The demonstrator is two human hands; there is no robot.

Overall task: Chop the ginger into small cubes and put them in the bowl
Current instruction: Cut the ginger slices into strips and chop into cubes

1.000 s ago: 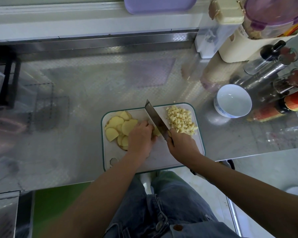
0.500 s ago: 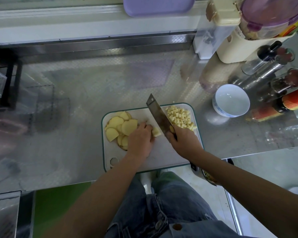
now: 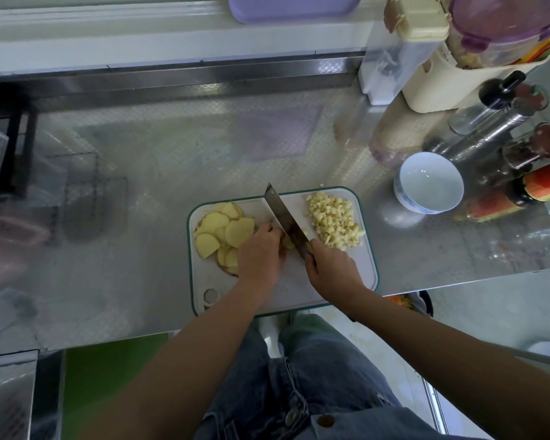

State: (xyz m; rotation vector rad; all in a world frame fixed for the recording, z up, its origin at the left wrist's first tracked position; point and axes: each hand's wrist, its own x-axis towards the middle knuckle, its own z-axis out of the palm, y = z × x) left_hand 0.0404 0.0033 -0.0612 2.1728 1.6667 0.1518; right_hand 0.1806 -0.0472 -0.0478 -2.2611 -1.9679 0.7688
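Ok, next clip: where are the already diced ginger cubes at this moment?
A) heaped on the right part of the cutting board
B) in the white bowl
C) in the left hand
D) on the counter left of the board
A: the ginger cubes lie in a heap on the right part of the cutting board, to the right of the knife, and the bowl shows only bare white inside.

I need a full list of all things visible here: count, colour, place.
stainless steel counter: one, grey, under everything.
plastic cutting board: one, white with green rim, centre.
round ginger slices: several, pale yellow, board's left.
small ginger cubes: one pile, yellow, board's right.
steel cleaver: one, grey, across board.
ceramic bowl: one, white, right of board.
condiment bottles: several, dark, red, far right.
left hand: one, holding ginger piece beside blade.
right hand: one, gripping cleaver handle.
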